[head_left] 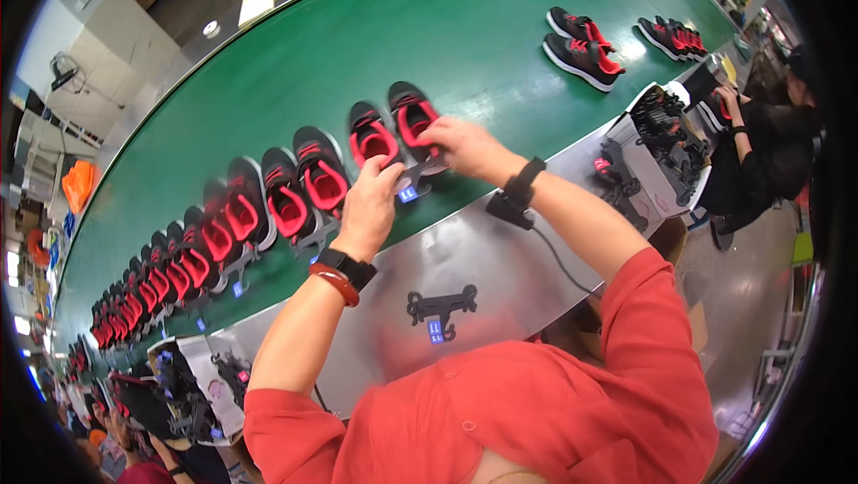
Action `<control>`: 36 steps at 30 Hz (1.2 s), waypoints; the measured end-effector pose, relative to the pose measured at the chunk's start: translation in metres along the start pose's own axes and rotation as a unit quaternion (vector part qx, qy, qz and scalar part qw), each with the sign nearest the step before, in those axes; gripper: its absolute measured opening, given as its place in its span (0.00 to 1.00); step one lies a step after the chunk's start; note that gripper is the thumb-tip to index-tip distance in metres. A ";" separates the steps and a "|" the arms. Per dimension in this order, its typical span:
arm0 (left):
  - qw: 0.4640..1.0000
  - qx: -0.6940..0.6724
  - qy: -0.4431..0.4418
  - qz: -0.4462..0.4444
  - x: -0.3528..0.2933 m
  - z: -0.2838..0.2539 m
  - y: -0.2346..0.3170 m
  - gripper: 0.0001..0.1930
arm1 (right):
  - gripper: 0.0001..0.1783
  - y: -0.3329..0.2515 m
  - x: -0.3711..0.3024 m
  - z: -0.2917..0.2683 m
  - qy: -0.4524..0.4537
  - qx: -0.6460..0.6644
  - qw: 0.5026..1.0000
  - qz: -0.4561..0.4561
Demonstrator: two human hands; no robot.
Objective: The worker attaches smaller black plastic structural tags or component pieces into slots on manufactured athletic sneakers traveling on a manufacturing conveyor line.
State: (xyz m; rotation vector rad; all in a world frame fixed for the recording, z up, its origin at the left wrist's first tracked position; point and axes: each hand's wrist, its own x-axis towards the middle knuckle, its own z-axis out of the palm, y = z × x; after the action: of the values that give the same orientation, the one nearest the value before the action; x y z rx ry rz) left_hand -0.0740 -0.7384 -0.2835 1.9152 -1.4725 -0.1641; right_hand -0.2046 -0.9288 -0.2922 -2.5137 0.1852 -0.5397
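Note:
A black plastic shoe hanger [427,168] with a blue tag is between my two hands, at the heels of a pair of black and red sneakers. My left hand [369,204] pinches its left end, by the heel of the left sneaker [363,119]. At the other end, my right hand [471,150] has its fingers closed on the hanger, against the heel of the right sneaker [408,98]. Whether the hanger's clips sit inside the heels is hidden by my fingers. Another black hanger [444,302] with a blue tag lies on the metal ledge before me.
A long row of sneakers [239,207], several with hangers, runs left along the green table [483,28]. Two loose sneakers [583,62] lie at the right. Boxes of hangers [645,171] stand right and lower left. A co-worker [760,126] sits at the right; a cable trails from my right wrist.

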 end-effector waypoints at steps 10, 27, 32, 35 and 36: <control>0.948 0.169 -0.257 -0.083 0.011 -0.004 -0.014 0.15 | 0.25 0.096 0.005 -0.057 0.220 -0.222 0.947 0.074; 0.947 0.185 -0.259 -0.041 0.018 0.000 -0.013 0.09 | 0.15 0.286 -0.057 -0.223 0.060 -0.515 0.778 0.354; 0.946 0.190 -0.260 -0.044 0.018 0.006 -0.015 0.10 | 0.24 0.290 -0.045 -0.234 0.013 -0.326 0.853 0.407; 0.945 0.192 -0.259 -0.048 0.018 0.006 -0.016 0.09 | 0.28 0.285 -0.047 -0.231 -0.001 -0.349 0.843 0.410; 0.945 0.193 -0.258 -0.052 0.016 0.007 -0.016 0.09 | 0.30 0.278 -0.042 -0.225 -0.009 -0.360 0.840 0.406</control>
State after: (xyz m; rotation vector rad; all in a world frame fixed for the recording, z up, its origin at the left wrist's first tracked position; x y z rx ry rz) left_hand -0.0588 -0.7540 -0.2934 2.3930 -1.8471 -0.4872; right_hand -0.3406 -1.2622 -0.2872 -2.7404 1.6189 -0.0735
